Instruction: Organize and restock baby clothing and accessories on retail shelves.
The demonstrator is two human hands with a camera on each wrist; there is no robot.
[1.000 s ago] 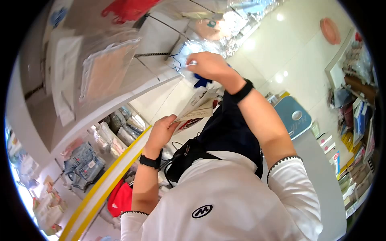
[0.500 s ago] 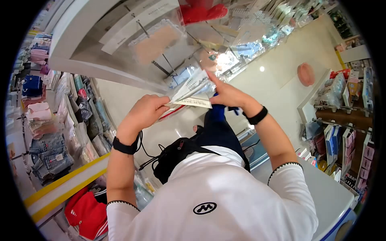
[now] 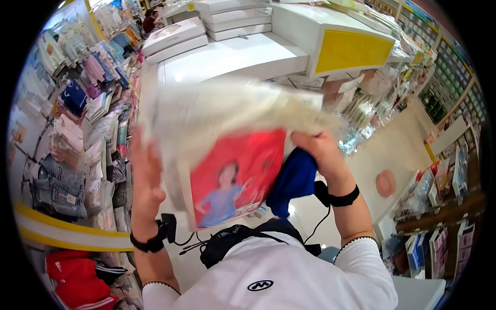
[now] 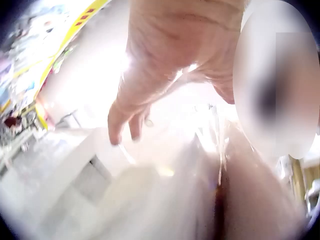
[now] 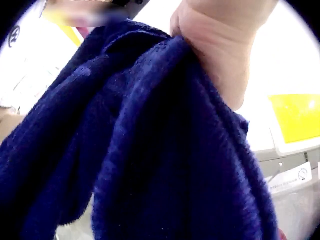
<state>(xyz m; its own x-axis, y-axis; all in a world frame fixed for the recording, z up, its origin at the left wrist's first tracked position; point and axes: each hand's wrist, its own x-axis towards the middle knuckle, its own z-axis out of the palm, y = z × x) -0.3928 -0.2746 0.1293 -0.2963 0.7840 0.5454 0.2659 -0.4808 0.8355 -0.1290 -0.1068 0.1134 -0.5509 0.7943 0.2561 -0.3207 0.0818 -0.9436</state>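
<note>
A flat clothing package (image 3: 237, 175) in clear plastic, motion-blurred, spans the space before the person's body. Its red front shows a figure in a blue top. My right hand (image 3: 325, 155) grips the package's right edge, thumb on top. From that same hand hangs a fuzzy dark blue cloth (image 5: 150, 130), bunched in folds and covering most of the fingers in the right wrist view. Beside the package's left edge is my left hand (image 3: 147, 178), blurred, fingers extended and not curled round anything. The left wrist view shows its fingers (image 4: 116, 125) loosely spread close by shiny plastic.
A white counter (image 3: 232, 57) with stacked white boxes (image 3: 175, 36) stands ahead. Packed clothes (image 3: 98, 150) line the left side above a yellow-edged shelf (image 3: 72, 230). Packaged goods (image 3: 434, 217) fill racks at right; a pink round object (image 3: 385, 183) lies on the floor.
The package has come up and turned so its red front faces the head camera. My left hand has let go of it. The head view has tilted up from shelf to counter.
</note>
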